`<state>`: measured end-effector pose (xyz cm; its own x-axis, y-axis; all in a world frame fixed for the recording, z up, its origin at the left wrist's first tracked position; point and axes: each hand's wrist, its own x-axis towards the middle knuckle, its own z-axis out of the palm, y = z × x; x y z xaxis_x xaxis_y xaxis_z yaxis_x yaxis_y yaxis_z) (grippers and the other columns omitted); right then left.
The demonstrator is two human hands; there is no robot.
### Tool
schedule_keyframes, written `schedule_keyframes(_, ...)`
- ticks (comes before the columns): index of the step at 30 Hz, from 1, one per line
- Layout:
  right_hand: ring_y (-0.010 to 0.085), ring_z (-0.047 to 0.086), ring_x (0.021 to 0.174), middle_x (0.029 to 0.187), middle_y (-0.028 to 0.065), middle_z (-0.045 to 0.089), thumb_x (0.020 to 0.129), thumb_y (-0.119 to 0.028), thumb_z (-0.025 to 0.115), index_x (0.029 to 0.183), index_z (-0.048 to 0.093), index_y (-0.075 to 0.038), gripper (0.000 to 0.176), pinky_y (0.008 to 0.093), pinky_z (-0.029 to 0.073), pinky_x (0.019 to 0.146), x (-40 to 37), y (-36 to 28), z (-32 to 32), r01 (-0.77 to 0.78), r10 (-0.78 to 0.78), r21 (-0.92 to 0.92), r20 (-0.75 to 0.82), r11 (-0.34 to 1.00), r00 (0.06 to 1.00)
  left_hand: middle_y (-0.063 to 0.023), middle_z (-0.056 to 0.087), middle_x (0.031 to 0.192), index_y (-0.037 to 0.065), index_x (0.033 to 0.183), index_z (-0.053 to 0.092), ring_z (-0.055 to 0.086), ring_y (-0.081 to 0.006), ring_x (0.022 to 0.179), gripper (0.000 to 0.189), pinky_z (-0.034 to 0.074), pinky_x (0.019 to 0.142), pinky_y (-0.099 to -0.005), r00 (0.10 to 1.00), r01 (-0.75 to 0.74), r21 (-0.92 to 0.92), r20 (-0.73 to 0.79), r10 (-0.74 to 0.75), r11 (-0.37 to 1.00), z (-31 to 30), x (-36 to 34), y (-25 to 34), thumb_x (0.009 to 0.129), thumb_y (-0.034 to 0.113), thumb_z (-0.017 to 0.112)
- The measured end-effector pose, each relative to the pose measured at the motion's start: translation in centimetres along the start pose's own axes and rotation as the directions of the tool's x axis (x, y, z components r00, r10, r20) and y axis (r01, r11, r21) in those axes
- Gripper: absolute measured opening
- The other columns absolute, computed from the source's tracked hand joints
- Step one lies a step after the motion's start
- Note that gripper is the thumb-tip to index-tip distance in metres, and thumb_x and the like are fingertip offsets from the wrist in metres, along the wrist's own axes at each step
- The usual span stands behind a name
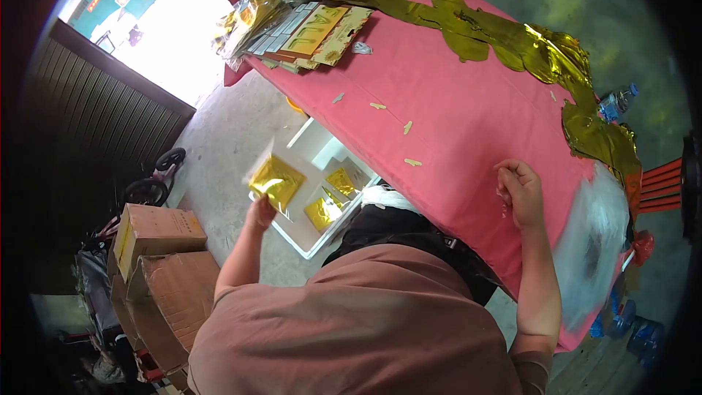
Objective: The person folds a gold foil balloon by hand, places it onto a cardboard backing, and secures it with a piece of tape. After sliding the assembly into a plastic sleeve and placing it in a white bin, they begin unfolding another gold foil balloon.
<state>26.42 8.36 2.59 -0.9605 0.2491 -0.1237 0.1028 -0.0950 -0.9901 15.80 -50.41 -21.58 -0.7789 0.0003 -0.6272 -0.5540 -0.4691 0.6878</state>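
Note:
My left hand [261, 212] grips a flat gold foil packet [276, 181] in a clear wrapper, held above the left end of a white plastic bin [306, 255]. Inside the bin lie more gold packets [322, 213]. Over the pink tablecloth [453, 95], my right hand [522, 189] is closed, its fingers curled in toward the thumb. Whether something small is between those fingers is hidden. Clear plastic bags [596, 238] are heaped to the right of that hand. Small pale strips [407, 128] are scattered on the cloth beyond it.
Gold foil balloons [468, 29] run along the table's far edge. Printed card packs [314, 33] are stacked at its far left corner. Cardboard boxes [164, 230] and a small wheeled thing [150, 189] stand on the floor at left. A red stool [662, 186] is at right.

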Motion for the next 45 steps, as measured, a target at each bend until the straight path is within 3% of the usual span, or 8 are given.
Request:
schedule_keyframes(5,0.0033,0.04,0.05,0.065,-0.0013,0.051,0.091,-0.005,0.053,0.094,0.06,-0.001,0.008,0.0176,0.032,0.046,0.1,0.0,-0.4,-0.017,0.016,0.063,0.004,0.998,1.0,-0.004,0.058,0.078,0.01,0.091,0.054,0.059,-0.0211,0.072,0.016,0.05,0.061,-0.03,0.942,0.2,-0.055,-0.263,-0.208,0.978,-3.5,1.4,-7.8,0.088,0.025,0.057)
schedule_keyframes(15,0.0031,0.037,0.048,0.064,-0.0016,0.05,0.091,-0.008,0.053,0.094,0.059,-0.003,0.008,0.0171,0.029,0.043,0.1,0.0,-0.2,-0.025,0.026,0.005,-0.016,1.0,1.0,-0.0098,0.058,0.098,0.008,0.102,0.056,0.056,-0.0236,0.09,0.033,0.045,0.082,-0.0425,0.734,0.323,0.183,-0.668,-0.123,0.929,0.1,3.9,-8.8,0.083,0.034,0.06)
schedule_keyframes(19,0.0033,0.038,0.048,0.064,-0.0014,0.05,0.091,-0.007,0.053,0.093,0.059,-0.003,0.008,0.0173,0.029,0.043,0.1,0.0,-0.1,-0.016,0.016,0.002,-0.022,1.0,1.0,-0.007,0.063,0.096,0.008,0.105,0.057,0.061,-0.0218,0.082,0.029,0.047,0.069,-0.0353,0.902,0.378,0.372,-0.355,-0.246,0.848,4.9,4.5,-10.0,0.086,0.03,0.058)
schedule_keyframes(23,0.0036,0.038,0.048,0.064,-0.0012,0.05,0.09,-0.006,0.052,0.093,0.059,-0.002,0.008,0.0174,0.029,0.043,0.1,0.0,-0.1,-0.002,0.002,0.03,-0.015,1.0,1.0,-0.0086,0.065,0.101,0.002,0.117,0.057,0.064,-0.0172,0.085,0.038,0.049,0.07,-0.0291,0.962,0.023,0.74,0.166,-0.215,0.673,15.5,1.2,-5.6,0.088,0.025,0.06)
schedule_keyframes(29,0.004,0.04,0.048,0.063,-0.0007,0.051,0.09,-0.006,0.053,0.093,0.059,-0.002,0.008,0.0177,0.03,0.043,0.0,-0.2,0.0,-0.002,0.001,-0.043,-0.028,0.999,1.0,-0.0053,0.067,0.087,-0.001,0.104,0.064,0.061,-0.011,0.076,0.031,0.05,0.071,-0.0266,0.651,-0.539,0.705,0.696,-0.303,0.46,27.7,-3.9,4.9,0.092,0.028,0.058)
schedule_keyframes(34,0.0042,0.044,0.05,0.063,-0.0008,0.052,0.091,-0.006,0.053,0.093,0.06,-0.002,0.008,0.0172,0.035,0.044,-0.1,-0.5,0.2,-0.034,0.032,-0.081,-0.019,0.996,0.999,-0.0018,0.067,0.081,0.005,0.1,0.066,0.062,-0.0099,0.069,0.026,0.049,0.063,-0.0252,0.56,-0.524,0.82,0.537,-0.631,0.232,37.7,-11.1,13.5,0.093,0.028,0.057)
schedule_keyframes(38,0.0039,0.046,0.051,0.063,-0.0011,0.052,0.091,-0.007,0.054,0.094,0.06,-0.002,0.008,0.0169,0.036,0.044,0.0,-0.3,0.2,-0.052,0.048,-0.055,-0.056,0.997,0.997,-0.0006,0.067,0.073,0.007,0.085,0.066,0.061,-0.0081,0.065,0.023,0.043,0.054,-0.0216,0.456,-0.749,0.578,0.804,-0.381,0.324,43.4,-8.4,13.9,0.093,0.026,0.056)
schedule_keyframes(45,0.0037,0.049,0.055,0.066,-0.0014,0.055,0.091,-0.005,0.055,0.093,0.061,-0.003,0.007,0.0174,0.039,0.047,0.6,0.4,0.4,0.047,-0.073,-0.183,-0.14,0.982,0.987,-0.0135,0.064,0.094,0.005,0.097,0.066,0.061,-0.0319,0.09,0.029,0.05,0.078,-0.0408,0.118,-0.943,0.161,0.98,0.162,-0.29,54.5,2.8,6.8,0.08,0.028,0.066)
